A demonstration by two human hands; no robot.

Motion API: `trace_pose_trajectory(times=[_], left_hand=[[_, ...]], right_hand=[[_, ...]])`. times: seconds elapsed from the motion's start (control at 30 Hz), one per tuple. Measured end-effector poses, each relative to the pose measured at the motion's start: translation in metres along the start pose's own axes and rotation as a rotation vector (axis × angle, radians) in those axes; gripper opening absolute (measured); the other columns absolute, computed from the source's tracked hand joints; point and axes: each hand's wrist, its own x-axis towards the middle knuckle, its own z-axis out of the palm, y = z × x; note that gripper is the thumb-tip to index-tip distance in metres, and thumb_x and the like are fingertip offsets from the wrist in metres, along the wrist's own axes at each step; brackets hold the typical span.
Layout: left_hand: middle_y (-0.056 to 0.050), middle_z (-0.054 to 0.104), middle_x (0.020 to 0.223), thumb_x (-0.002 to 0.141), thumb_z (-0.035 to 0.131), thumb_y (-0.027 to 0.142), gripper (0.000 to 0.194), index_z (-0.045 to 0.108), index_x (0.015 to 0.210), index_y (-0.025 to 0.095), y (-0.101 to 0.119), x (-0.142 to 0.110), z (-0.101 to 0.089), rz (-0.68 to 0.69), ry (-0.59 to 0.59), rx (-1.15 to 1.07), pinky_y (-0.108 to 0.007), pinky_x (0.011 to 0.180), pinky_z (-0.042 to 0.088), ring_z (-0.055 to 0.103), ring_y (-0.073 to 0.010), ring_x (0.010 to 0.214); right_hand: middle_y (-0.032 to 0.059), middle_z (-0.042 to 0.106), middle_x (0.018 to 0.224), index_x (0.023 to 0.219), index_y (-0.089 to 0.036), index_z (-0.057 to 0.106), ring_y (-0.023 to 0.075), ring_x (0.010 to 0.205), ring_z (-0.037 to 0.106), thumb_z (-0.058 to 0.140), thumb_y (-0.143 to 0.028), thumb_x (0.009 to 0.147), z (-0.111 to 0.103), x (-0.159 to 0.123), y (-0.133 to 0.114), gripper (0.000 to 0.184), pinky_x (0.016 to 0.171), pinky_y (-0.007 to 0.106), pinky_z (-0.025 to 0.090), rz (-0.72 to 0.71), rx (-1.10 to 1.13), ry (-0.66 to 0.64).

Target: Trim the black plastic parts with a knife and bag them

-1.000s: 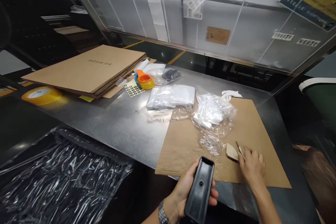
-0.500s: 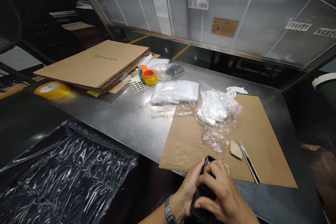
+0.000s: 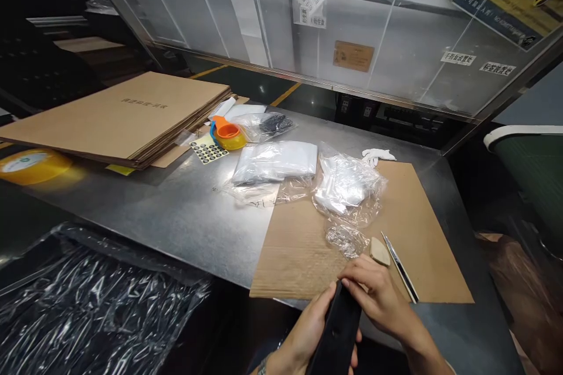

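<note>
A long black part [image 3: 336, 331], smooth with a small round mark on its face, is held up in front of the table's near edge. My left hand [image 3: 303, 334] wraps round it from the left and beneath, with fingertips showing on its right side. At its upper end my right hand [image 3: 373, 290] pinches the corner between thumb and fingers. Just beyond the right hand lie a beige wedge-shaped block [image 3: 379, 251] and a slim utility knife [image 3: 400, 268] on a flat cardboard sheet [image 3: 299, 252]. Crumpled clear plastic [image 3: 347, 238] lies beside the block.
Bagged white sheets [image 3: 277, 161] and another clear bag [image 3: 347, 184] lie mid-table. Behind are a white glove [image 3: 378, 156], an orange tape dispenser [image 3: 229, 133] and a sticker sheet [image 3: 207, 149]. Stacked cardboard [image 3: 145, 111] and yellow tape [image 3: 33, 165] sit left; a black-lined bin [image 3: 101, 304] stands below.
The black part has been turned, showing a smooth face instead of its hollow side. My right hand has moved from over it to its top corner. The view has swung right.
</note>
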Motion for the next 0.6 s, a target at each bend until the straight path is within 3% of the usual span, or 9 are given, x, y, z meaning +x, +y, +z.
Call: trace_pose_trajectory(times=[0.13,0.23,0.43,0.6], left_hand=[[-0.012,0.057,0.041,0.085,0.016,0.063,0.083,0.065,0.058,0.002,0.000,0.000,-0.002,0.011,-0.002,-0.009,-0.019,0.033,0.041,0.056,-0.0138,0.033],[-0.012,0.057,0.041,0.085,0.016,0.062,0.083,0.066,0.058,0.002,0.002,0.000,-0.001,0.031,-0.036,0.005,-0.018,0.032,0.039,0.056,-0.0132,0.033],[-0.012,0.059,0.043,0.084,0.010,0.065,0.086,0.065,0.062,0.002,0.013,-0.003,0.002,-0.137,-0.090,-0.073,-0.019,0.032,0.041,0.057,-0.0139,0.034],[-0.010,0.059,0.044,0.083,0.010,0.066,0.085,0.064,0.062,0.004,0.016,-0.003,-0.001,-0.165,-0.117,-0.016,-0.018,0.034,0.042,0.057,-0.0132,0.035]], right_hand=[[0.0033,0.059,0.084,0.092,-0.019,0.061,0.0156,0.082,0.052,0.050,-0.016,0.085,0.003,-0.002,-0.002,0.014,0.071,0.026,0.041,0.011,0.049,-0.008],[0.0026,0.058,0.079,0.084,-0.017,0.062,0.0145,0.076,0.053,0.051,-0.015,0.082,0.005,-0.003,0.001,0.011,0.067,0.025,0.040,0.057,0.092,0.022],[0.0036,0.061,0.076,0.077,-0.015,0.069,0.0152,0.075,0.056,0.057,-0.021,0.078,0.010,0.005,0.011,0.013,0.068,0.026,0.042,0.233,0.329,0.068],[0.0017,0.059,0.063,0.066,-0.014,0.067,0.0131,0.061,0.053,0.061,-0.038,0.076,0.013,0.009,0.021,0.027,0.059,0.025,0.041,0.372,0.524,0.081]])
